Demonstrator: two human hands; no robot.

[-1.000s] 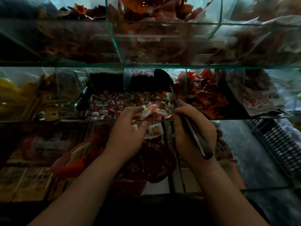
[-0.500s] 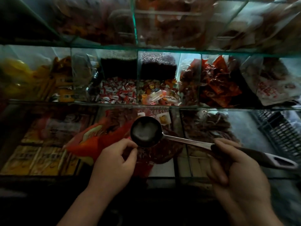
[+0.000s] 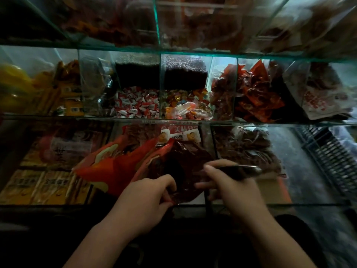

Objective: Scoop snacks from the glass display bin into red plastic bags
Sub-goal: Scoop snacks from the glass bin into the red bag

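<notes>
Lower than 0.5 s ago, the scoop [image 3: 241, 169] shows only its handle, gripped by the right hand [image 3: 231, 187]; the left hand [image 3: 146, 200] pinches the red bag [image 3: 183, 167] lying between the 2.

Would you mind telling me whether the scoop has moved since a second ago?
Yes: the scoop has come down out of the candy bin to the red bag below it.

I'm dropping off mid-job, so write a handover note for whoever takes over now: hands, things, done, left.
Left hand grips the red plastic bag by its rim.
Right hand grips the scoop by its handle; its bowl is hidden, apparently at the bag's mouth.
Wrapped candies lie in the glass bin behind.
Done: bag held, scoop at it.
Left: empty the scoop, scoop more; bag's fill cannot be seen.
</notes>
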